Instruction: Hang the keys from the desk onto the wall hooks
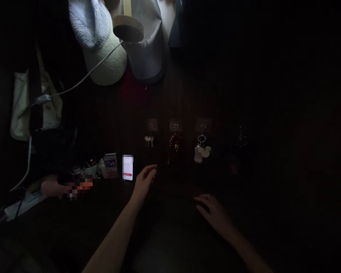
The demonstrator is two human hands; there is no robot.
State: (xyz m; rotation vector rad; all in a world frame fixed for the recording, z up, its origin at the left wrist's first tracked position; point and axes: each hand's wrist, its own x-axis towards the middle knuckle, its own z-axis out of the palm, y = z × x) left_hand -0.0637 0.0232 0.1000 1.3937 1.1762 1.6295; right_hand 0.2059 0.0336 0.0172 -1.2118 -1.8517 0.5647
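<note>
The scene is very dark, and two bare forearms rise from the bottom edge of the frame toward a dim, dark shelf top [170, 189] at centre. The left hand [144, 181] comes up from the lower middle on a forearm slanting up and to the right; its wrist is nearly straight, the fingers are loosely spread and point to the upper right, and it holds nothing, the grasp slack and empty. Just to its left stands a small white card with a red stripe near its foot [127, 167], upright with its long axis vertical, close to the hand but not touching it. The right hand [213, 210] enters from the lower right, its forearm slanting up and to the left; it lies palm down, fingers extended toward the left and resting low over the dark surface, unclenched and gripping nothing. Above the two hands, across the middle of the frame, a pair of small silver keys [149, 140] hangs straight down from a square wall hook, well apart from the left hand's fingertips. Right of it hang a red and yellow key charm [174, 142] and a pale round-eared keyring [202, 151]. Pale fabric caps [102, 45] hang at the upper left.
</note>
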